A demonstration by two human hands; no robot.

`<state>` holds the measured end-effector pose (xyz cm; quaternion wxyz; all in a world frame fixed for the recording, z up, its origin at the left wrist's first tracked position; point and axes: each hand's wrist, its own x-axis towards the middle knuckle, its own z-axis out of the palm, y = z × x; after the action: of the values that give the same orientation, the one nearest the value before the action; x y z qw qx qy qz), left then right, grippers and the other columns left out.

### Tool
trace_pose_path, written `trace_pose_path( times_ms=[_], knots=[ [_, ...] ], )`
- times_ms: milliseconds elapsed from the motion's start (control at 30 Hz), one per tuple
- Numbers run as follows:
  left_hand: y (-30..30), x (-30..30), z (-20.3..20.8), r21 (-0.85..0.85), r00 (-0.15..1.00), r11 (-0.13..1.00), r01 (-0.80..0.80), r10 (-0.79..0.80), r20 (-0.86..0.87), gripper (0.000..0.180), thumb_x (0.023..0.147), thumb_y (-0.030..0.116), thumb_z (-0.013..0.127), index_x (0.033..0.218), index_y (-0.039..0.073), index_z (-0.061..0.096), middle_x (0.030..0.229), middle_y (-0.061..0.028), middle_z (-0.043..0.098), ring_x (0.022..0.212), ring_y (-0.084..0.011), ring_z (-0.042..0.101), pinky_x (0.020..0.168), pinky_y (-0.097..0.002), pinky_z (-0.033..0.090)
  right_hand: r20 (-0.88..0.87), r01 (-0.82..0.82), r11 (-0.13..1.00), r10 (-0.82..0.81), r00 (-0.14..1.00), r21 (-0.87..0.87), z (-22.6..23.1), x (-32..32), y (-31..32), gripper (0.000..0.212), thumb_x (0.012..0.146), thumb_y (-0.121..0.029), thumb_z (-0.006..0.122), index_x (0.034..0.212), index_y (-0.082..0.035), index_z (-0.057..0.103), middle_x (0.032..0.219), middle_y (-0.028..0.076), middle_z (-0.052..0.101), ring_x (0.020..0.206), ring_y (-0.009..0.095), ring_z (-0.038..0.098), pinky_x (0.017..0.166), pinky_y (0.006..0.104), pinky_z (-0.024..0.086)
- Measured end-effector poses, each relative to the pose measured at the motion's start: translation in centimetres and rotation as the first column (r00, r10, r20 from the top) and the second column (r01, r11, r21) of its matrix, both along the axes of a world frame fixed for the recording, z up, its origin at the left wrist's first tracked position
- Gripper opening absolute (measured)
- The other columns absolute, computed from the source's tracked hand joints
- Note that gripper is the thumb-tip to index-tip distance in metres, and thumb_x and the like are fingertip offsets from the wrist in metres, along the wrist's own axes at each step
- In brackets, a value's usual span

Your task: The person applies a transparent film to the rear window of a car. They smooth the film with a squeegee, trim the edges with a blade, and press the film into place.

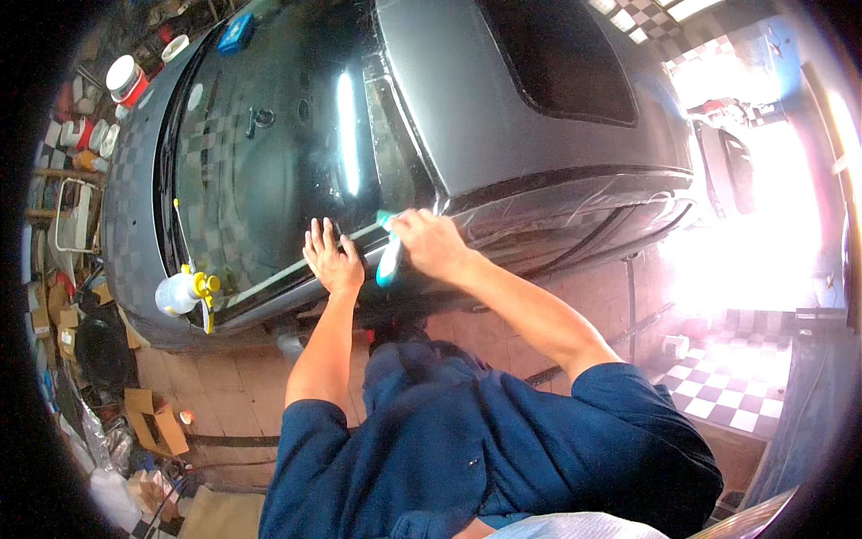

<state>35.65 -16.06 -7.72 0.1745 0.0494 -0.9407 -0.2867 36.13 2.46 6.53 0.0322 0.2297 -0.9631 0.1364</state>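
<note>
Along the near edge of the windshield (pixel 242 198) of a grey car (pixel 449 90), the person's left hand (pixel 336 265) is lying on the border of the glass with its fingers spread. Farther right, the right hand (pixel 438 244) is curling its fingers tightly around a teal-and-white tool (pixel 389 260) near the windshield's upper corner, though I am not making out whether its tip is touching. Nearer the hood, a clear spray bottle (pixel 177 295) with a yellow head is sitting by the lower corner.

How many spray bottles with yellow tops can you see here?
1. The clear, yellow-topped spray bottle is on the grey car, beside the near left corner of the large window as pictured. Others may be hidden from this view.
</note>
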Motion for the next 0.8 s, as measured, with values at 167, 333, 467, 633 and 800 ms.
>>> trace_pose_path(
  times_ms=[167, 333, 467, 633, 800],
  knots=[
    [-0.4, 0.4, -0.5, -0.022, 0.999, 0.999, -0.037, 0.038, 0.031, 0.047, 0.090, 0.024, 0.053, 0.135, 0.012, 0.050, 0.148, -0.0092, 0.039, 0.134, -0.0343, 0.036, 0.112, -0.0505, 0.024, 0.344, 0.422, 0.772, -0.278, 0.897, -0.475, 6.5, -3.4, 7.0, 0.031, 0.091, -0.026, 0.059, 0.112, -0.004, 0.067, 0.094, 0.003, 0.067, 0.082, 0.011, 0.060, 0.071, 0.0259, 0.049],
    [0.4, 0.2, -0.2, -0.009, 1.000, 1.000, -0.010, 0.010, 0.022, 0.047, 0.090, 0.024, 0.053, 0.136, 0.013, 0.049, 0.148, -0.0084, 0.040, 0.135, -0.0339, 0.036, 0.111, -0.0510, 0.025, -0.402, 0.403, 0.905, -0.424, 0.812, -0.140, 5.0, -6.2, 22.7, 0.023, 0.093, -0.022, 0.058, 0.109, -0.008, 0.066, 0.100, 0.016, 0.068, 0.091, 0.031, 0.067, 0.081, 0.0384, 0.051],
    [-0.1, 0.4, -0.4, -0.025, 1.000, 1.000, -0.008, 0.008, 0.023, 0.047, 0.090, 0.024, 0.052, 0.136, 0.011, 0.050, 0.147, -0.0095, 0.041, 0.135, -0.0339, 0.035, 0.112, -0.0487, 0.025, 0.045, 0.454, 0.887, -0.452, 0.891, -0.088, 1.0, -0.3, 14.0, 0.027, 0.096, -0.020, 0.046, 0.111, -0.008, 0.065, 0.095, 0.012, 0.066, 0.091, 0.029, 0.064, 0.082, 0.0396, 0.051],
    [-0.2, 0.4, 0.0, -0.009, 1.000, 1.000, -0.005, 0.005, 0.007, 0.046, 0.091, 0.020, 0.052, 0.135, 0.008, 0.051, 0.146, -0.0126, 0.042, 0.133, -0.0344, 0.038, 0.112, -0.0463, 0.027, 0.014, -0.052, 0.998, 0.052, 0.999, -0.028, 3.0, 2.6, 9.3, 0.035, 0.084, -0.007, 0.055, 0.118, -0.011, 0.060, 0.114, 0.009, 0.062, 0.104, 0.028, 0.060, 0.082, 0.0348, 0.055],
    [-0.1, 0.5, 0.5, -0.007, 0.998, 1.000, -0.012, 0.012, 0.065, 0.046, 0.092, 0.019, 0.051, 0.136, 0.008, 0.050, 0.147, -0.0117, 0.041, 0.133, -0.0350, 0.036, 0.111, -0.0462, 0.028, 0.612, 0.660, 0.328, -0.249, 0.751, -0.676, 8.2, -2.3, 16.5, 0.035, 0.095, -0.029, 0.055, 0.114, -0.002, 0.065, 0.113, 0.009, 0.065, 0.101, 0.017, 0.062, 0.091, 0.0299, 0.046]
  ],
)
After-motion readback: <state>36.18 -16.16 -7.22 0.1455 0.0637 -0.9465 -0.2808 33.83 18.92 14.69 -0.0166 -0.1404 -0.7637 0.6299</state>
